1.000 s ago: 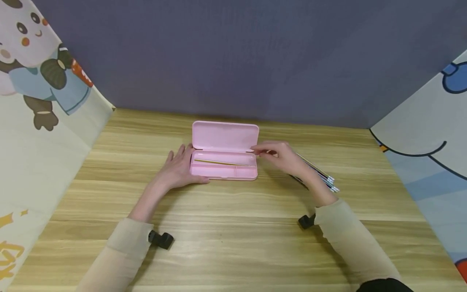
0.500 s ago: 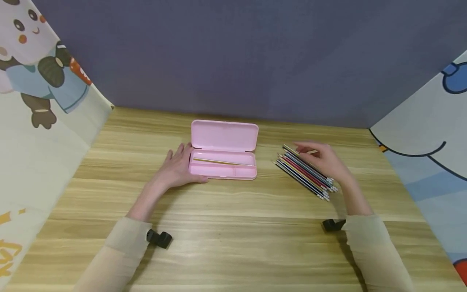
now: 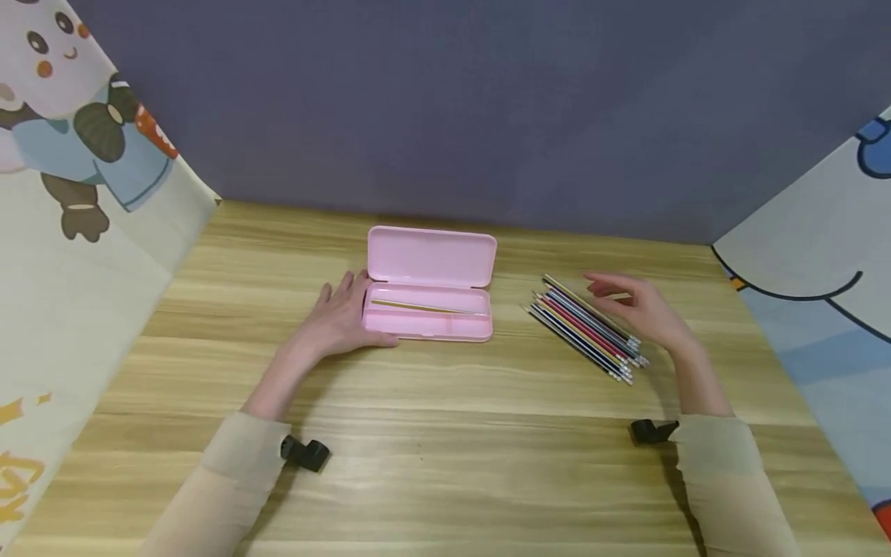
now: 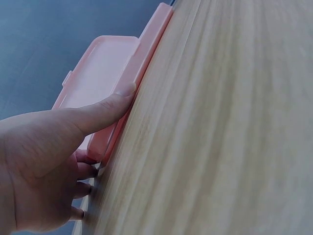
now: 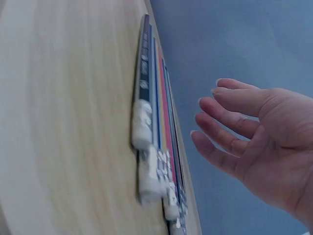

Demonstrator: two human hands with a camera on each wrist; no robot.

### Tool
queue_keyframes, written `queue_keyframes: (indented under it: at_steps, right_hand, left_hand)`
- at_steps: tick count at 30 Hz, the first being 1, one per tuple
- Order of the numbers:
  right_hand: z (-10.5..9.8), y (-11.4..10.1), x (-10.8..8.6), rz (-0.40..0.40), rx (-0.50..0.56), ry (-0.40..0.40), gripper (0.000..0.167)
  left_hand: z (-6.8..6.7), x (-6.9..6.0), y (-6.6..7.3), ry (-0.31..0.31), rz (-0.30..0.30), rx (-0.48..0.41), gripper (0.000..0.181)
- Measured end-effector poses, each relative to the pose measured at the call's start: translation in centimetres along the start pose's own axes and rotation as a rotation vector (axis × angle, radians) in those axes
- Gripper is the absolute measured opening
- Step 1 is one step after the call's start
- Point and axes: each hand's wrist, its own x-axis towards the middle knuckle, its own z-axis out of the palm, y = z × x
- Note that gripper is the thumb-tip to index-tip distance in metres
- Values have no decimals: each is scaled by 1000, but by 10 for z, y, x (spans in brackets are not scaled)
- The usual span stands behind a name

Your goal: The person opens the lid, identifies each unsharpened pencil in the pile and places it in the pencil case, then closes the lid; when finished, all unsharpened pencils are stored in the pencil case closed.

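An open pink pencil case (image 3: 469, 329) stands on the table with its lid (image 3: 431, 257) raised at the back. One gold-coloured pencil (image 3: 418, 307) lies in its long rear compartment. My left hand (image 3: 337, 321) rests at the case's left end, fingers spread along the side. In the left wrist view its thumb (image 4: 110, 107) lies straight against the front wall. My right hand (image 3: 643, 309) hovers just right of a bundle of pencils (image 3: 585, 329), apart from them, fingers loosely bent. Nothing is between its fingers in the right wrist view, where the pencils' white eraser ends (image 5: 149, 171) show close up.
The wood-grain table (image 3: 431, 449) runs back to a dark blue-grey wall (image 3: 459, 108). Cartoon-printed panels (image 3: 83, 255) flank it on the left and right. A black wrist camera (image 3: 306, 455) sits at each sleeve cuff.
My right hand has moved right from the case's right end, past the pencils, uncovering the bundle. The left hand, case and pencil inside it look unchanged.
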Motion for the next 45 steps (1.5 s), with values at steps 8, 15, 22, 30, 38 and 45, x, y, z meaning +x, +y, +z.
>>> queue_keyframes:
  at_steps: [8,15,22,30,38,45]
  right_hand:
    - [-8,19,-9,2,55,-83,53]
    - [-11,28,-9,9,84,-124,56]
    - [-10,34,-9,12,103,-133,56]
    - [-9,40,-8,47,176,-148,58]
    - [-10,43,-6,43,169,-137,58]
    - [-10,42,-5,37,170,-124,59]
  left_hand:
    - [2,1,-2,0,2,4,112]
    - [0,2,0,-10,-8,9,114]
    - [-1,2,0,-3,-3,4,114]
    - [1,1,-1,-1,-4,3,114]
    - [-1,1,1,-4,0,3,115]
    - [-1,2,0,9,3,7,119]
